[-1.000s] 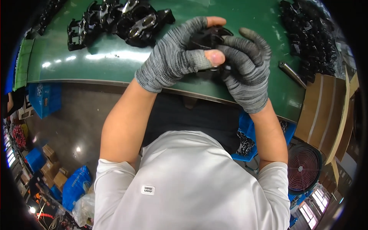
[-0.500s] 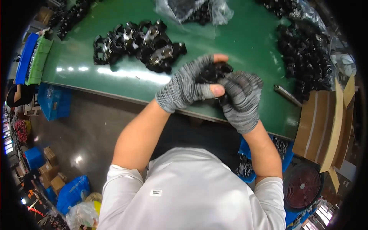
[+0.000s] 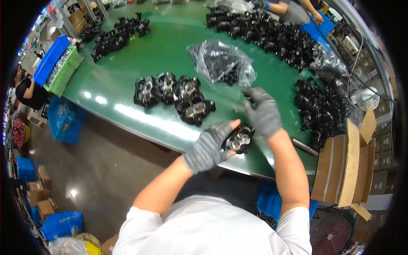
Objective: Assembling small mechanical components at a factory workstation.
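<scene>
A black brake caliper (image 3: 239, 139) with two round silver pistons facing up is held at the table's near edge. My left hand (image 3: 207, 147), in a grey fingertip-less glove, grips it from the left with thumb and finger. My right hand (image 3: 264, 111), gloved too, is apart from it, farther out over the green table. Its fingers are bent but separated, with nothing seen in them. Just beyond it lies a clear plastic bag (image 3: 221, 59) with black parts inside. Several more calipers (image 3: 189, 91) sit grouped to the left of the bag.
Long heaps of black parts (image 3: 263, 34) line the far side and the right (image 3: 321, 108). A metal bar (image 3: 304, 146) lies near an opened carton (image 3: 340, 170) at right. At far left stands a green crate (image 3: 67, 70). Other people's arms (image 3: 278, 6) show across the table.
My right hand has let go of the caliper and moved away toward the bag. My left hand keeps the caliper, its pistons now showing. The view has shifted to show more of the table.
</scene>
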